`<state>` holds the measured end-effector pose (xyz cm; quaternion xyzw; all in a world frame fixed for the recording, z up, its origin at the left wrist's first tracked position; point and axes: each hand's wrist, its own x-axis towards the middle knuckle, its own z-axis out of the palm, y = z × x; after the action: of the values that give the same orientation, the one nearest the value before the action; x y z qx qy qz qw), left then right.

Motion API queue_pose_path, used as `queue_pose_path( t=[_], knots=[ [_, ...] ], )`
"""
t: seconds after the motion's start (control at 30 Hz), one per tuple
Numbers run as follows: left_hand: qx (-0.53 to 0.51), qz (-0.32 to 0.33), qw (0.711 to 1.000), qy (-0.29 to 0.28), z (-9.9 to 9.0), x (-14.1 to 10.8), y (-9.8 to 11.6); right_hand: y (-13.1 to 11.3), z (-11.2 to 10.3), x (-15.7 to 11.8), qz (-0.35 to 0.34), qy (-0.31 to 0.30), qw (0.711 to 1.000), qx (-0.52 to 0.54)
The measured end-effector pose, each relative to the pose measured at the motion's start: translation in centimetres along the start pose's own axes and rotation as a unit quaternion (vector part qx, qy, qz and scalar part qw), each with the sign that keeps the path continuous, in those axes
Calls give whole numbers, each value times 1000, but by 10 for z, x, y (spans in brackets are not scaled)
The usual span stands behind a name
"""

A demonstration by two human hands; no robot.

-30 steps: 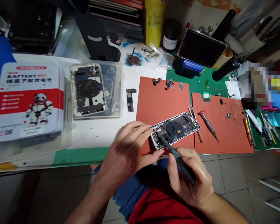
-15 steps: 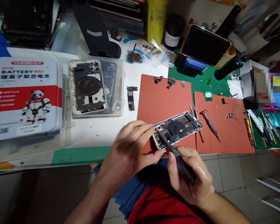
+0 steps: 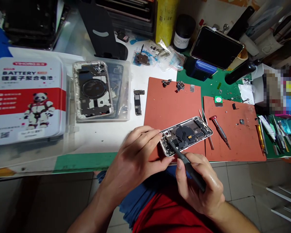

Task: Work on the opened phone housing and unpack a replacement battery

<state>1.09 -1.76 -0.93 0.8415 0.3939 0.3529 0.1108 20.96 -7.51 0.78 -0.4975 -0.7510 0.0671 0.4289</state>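
An opened phone housing (image 3: pixel 196 131) with its inner parts showing lies tilted over the front edge of a reddish-brown mat (image 3: pixel 172 106). My left hand (image 3: pixel 138 155) grips its left end, fingers along the top corner and thumb at the lower edge. My right hand (image 3: pixel 201 181) is closed round a dark pen-like tool (image 3: pixel 190 168), whose tip rests inside the housing near the camera part. Tweezers (image 3: pixel 210 140) and a red-capped screwdriver (image 3: pixel 219 131) lie right of the housing.
A circuit board (image 3: pixel 137 103) lies left of the mat. Further left are another phone housing (image 3: pixel 93 90) on a clear box and a battery box (image 3: pixel 29 100). A propped phone (image 3: pixel 217 47) stands at the back. Small parts (image 3: pixel 180 85) and hand tools (image 3: pixel 271 131) lie around.
The whole view has shifted slightly, so things appear a little further right. Both hands keep their hold, and the tool tip stays at nearly the same spot in the housing.
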Motion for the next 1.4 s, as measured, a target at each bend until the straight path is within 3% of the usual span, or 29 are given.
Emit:
queue_pose_path(
  t=[0.7, 0.9, 1.07, 1.33, 1.4],
  knots=[
    [-19, -3, 1000, -5, -1, -2, -1, -1, -3, 2, -16, -41, 997, -61],
    [-14, -2, 1000, 5, 0, -1, -1, 4, -5, 3, -48, -33, 995, -76],
    [-11, -5, 1000, 6, 0, 2, 0, 6, -2, 4, -107, 21, 991, -78],
    [-8, -1, 1000, 6, 0, 1, -1, 7, 3, 6, -129, 40, 987, -88],
    [-7, 0, 1000, 7, 0, 1, -1, 5, 2, 6, -105, 20, 990, -88]
  ],
)
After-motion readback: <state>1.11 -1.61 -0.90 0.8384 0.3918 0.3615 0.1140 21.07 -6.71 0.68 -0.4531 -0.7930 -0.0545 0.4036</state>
